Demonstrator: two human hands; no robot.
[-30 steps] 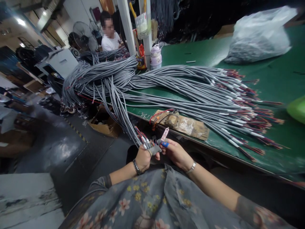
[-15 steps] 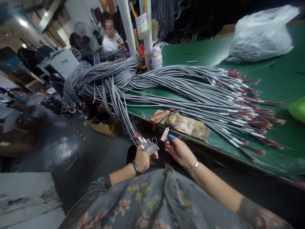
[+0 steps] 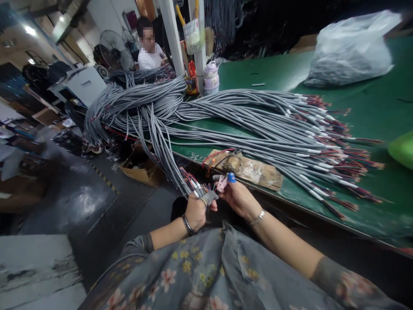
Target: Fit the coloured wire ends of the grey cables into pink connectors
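Observation:
My left hand (image 3: 195,214) is closed around a bundle of grey cables (image 3: 172,168) near their white-banded ends, in front of the bench edge. A grey cover sits on its thumb. Thin coloured wires (image 3: 206,188) fan out past that thumb toward my other hand. My right hand (image 3: 241,200), with a blue wrap on its thumb, pinches a small flat pink piece (image 3: 221,184) with reddish marks. This piece is right beside the wire tips; whether it touches them I cannot tell. The fingers behind it are partly hidden.
More grey cables (image 3: 245,110) with stripped wire ends spread over the green bench (image 3: 271,69). A worn wooden block (image 3: 264,174) lies at its front edge. A plastic bag (image 3: 351,51), a lilac bottle (image 3: 211,77) and a post stand behind. An open carton (image 3: 142,170) is below; a person sits far back.
My right hand has moved left with the pink piece, closer to the wire ends, and its thumb has risen. My left hand has shifted slightly right, still gripping the cables.

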